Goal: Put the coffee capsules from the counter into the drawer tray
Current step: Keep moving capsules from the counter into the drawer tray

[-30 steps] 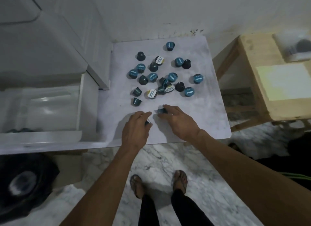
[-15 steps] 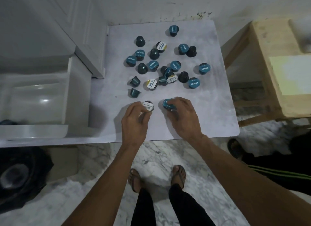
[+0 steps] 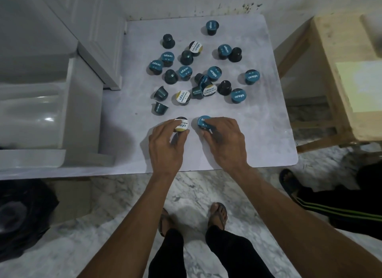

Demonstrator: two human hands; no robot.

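Several coffee capsules with blue or white-and-gold lids lie scattered on the pale marble counter. My left hand pinches a white-and-gold capsule near the counter's front edge. Beside it, my right hand grips a blue-lidded capsule. The white drawer tray sits open to the left, below counter level, and its far left end is cut off by the frame.
A white cabinet door stands behind the drawer. A wooden table is to the right of the counter. Another person's foot and striped trouser leg are at the right. A dark bag lies on the marble floor, lower left.
Both hands have closed on a capsule each and tipped them up, so the lids now face the camera. The view has shifted slightly closer.
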